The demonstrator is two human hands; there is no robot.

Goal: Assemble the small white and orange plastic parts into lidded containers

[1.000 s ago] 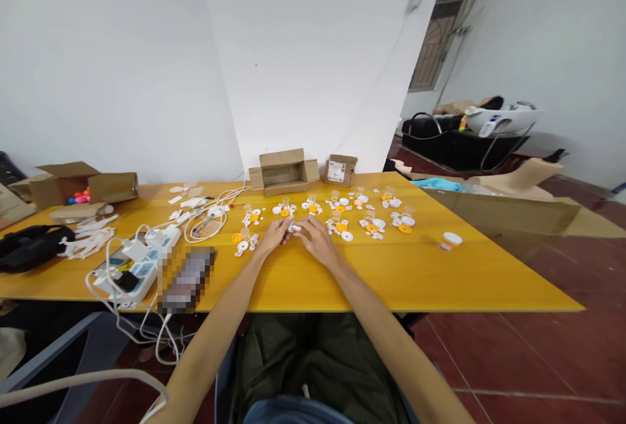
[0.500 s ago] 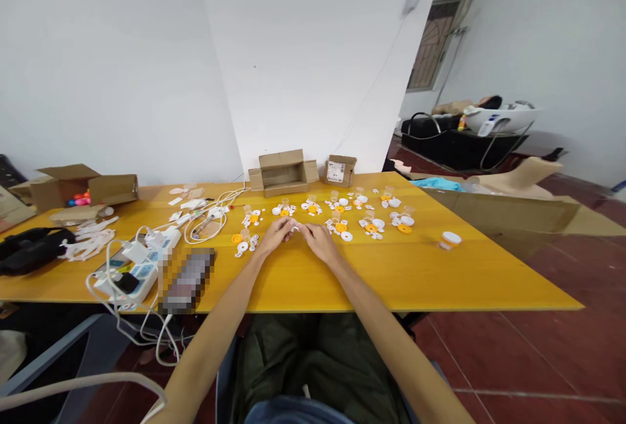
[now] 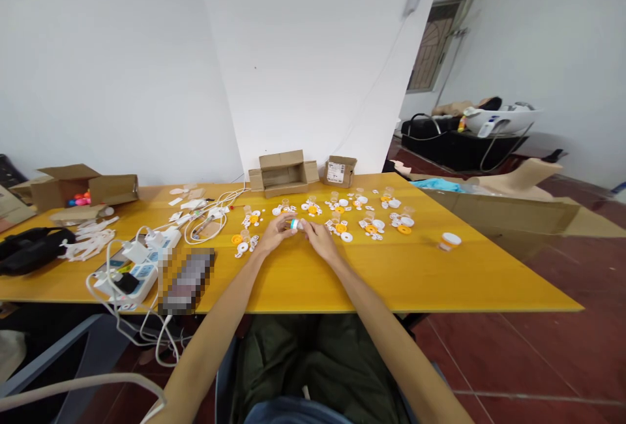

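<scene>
Over the middle of the table, my left hand [image 3: 276, 233] and my right hand [image 3: 319, 239] meet at a small white-and-teal piece [image 3: 294, 224]. The fingers of both hands close on it from either side and hide part of it, so its exact kind is unclear. Just beyond the hands lie groups of small parts: orange discs [image 3: 341, 228], white rings [image 3: 347, 237] and little clear cups [image 3: 409, 212]. Left of my left hand is another group with a white ring [image 3: 243, 247] and an orange disc [image 3: 237, 239].
A lidded cup [image 3: 450, 241] stands alone at the right. Cardboard boxes [image 3: 285, 175] line the wall side. A power strip [image 3: 147, 274], tangled cables [image 3: 212, 218] and a blurred-out phone [image 3: 190, 280] occupy the left of the yellow table [image 3: 440, 287].
The piece between my fingers has turned, and its teal side now shows. My left fingers have opened wider around it. The parts on the table have stayed put.
</scene>
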